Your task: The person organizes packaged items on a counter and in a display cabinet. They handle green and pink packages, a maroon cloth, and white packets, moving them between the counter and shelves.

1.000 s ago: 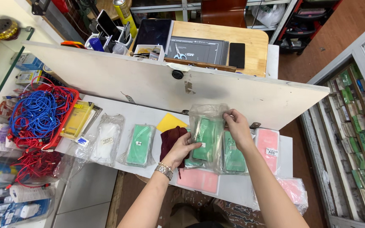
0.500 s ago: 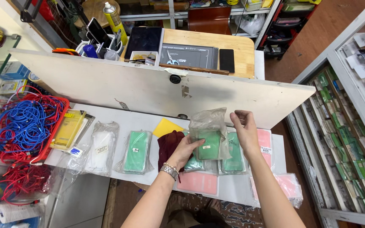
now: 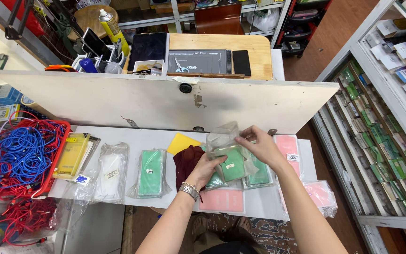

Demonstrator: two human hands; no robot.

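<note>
I'm seeing my left hand [image 3: 208, 167] cupping a clear bag of green cases [image 3: 231, 162] from below, fingers curled shut under it, while my right hand [image 3: 259, 146] is pinching its top edge. The bag is hiding 2 green packs beneath. The white shelf's [image 3: 132, 136] front edge is lying just below my wrists.

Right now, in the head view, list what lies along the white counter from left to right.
Red basket of blue cables → yellow package → clear bag of white cases → bagged green case → left hand → green case bag being held → right hand → pink case.
</note>
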